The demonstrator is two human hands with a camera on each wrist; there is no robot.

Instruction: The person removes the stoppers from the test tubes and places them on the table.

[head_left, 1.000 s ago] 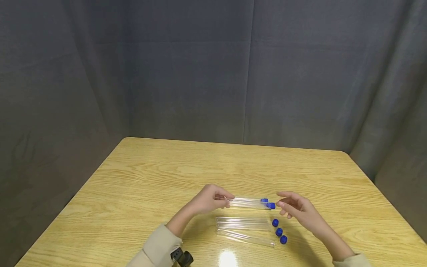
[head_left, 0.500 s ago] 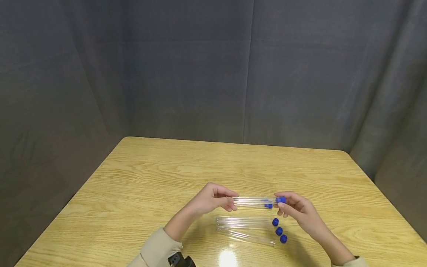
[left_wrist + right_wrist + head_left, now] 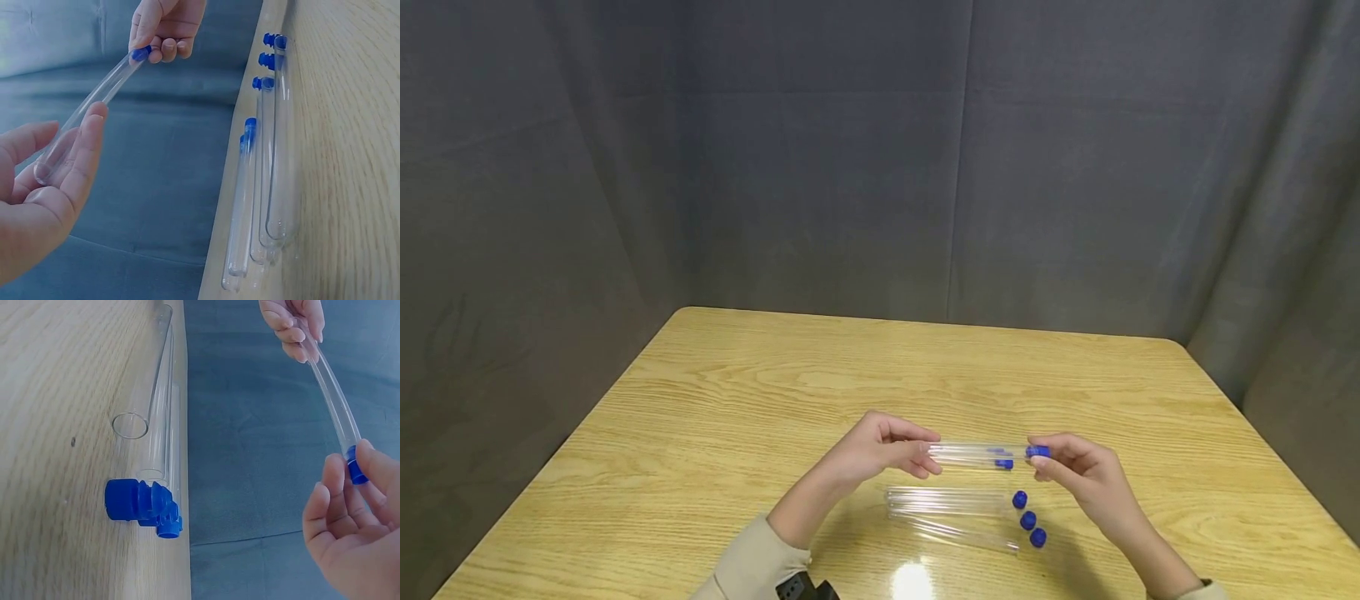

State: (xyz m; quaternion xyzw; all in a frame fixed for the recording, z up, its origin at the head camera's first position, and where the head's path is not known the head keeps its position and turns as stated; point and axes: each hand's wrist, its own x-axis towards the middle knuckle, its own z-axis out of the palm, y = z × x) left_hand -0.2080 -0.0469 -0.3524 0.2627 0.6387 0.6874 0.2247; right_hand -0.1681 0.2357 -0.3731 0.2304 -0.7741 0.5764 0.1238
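Right hand (image 3: 1078, 471) pinching blue cap (image 3: 1038, 452), shifted right

far table (image 3: 925, 358): open | near: tubes (image 3: 947, 508), caps (image 3: 1028, 520) obstruct

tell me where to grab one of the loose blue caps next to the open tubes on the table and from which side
Pinch a loose blue cap across its round sides, coming straight down from above. The three caps sit close together in a row off the open ends of the empty tubes, so a sideways approach would likely knock a neighbour or roll a tube. The outermost cap looks easiest to reach.
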